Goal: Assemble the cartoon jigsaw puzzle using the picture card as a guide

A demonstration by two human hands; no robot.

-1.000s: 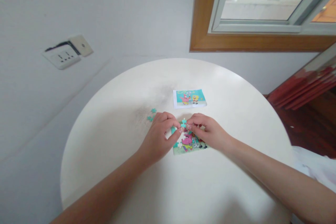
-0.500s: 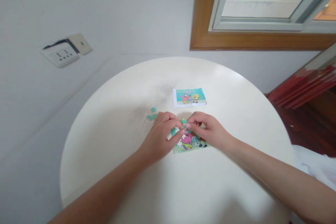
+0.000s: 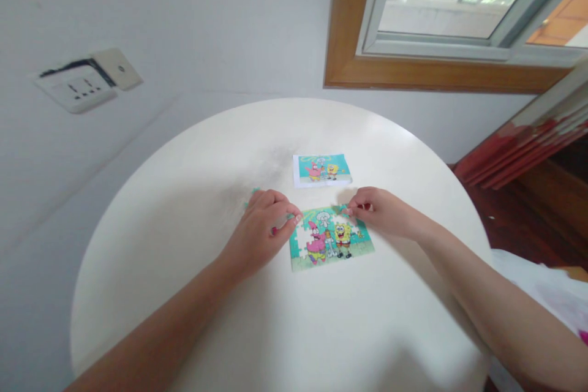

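A small cartoon jigsaw puzzle (image 3: 329, 240) lies flat on the round white table (image 3: 285, 331), with a few gaps on its left side. My left hand (image 3: 260, 226) rests at its upper left corner, fingers curled, thumb and fingertip pinched against the puzzle's edge. My right hand (image 3: 381, 211) is at the upper right corner, fingers curled and pressed together on the top edge. A printed reference picture (image 3: 322, 169) of the same cartoon lies just behind the puzzle. A sliver of a loose teal piece (image 3: 254, 191) shows behind my left hand.
The table stands against a white wall with a socket plate (image 3: 78, 84) at left. A wood-framed window (image 3: 441, 73) is behind it. Red slats (image 3: 528, 147) lean at the right, above a dark wooden floor.
My hands, pinched together over a teal piece at the puzzle's top middle, have moved apart to its two upper corners. The puzzle's picture is now uncovered. The view shifted slightly.
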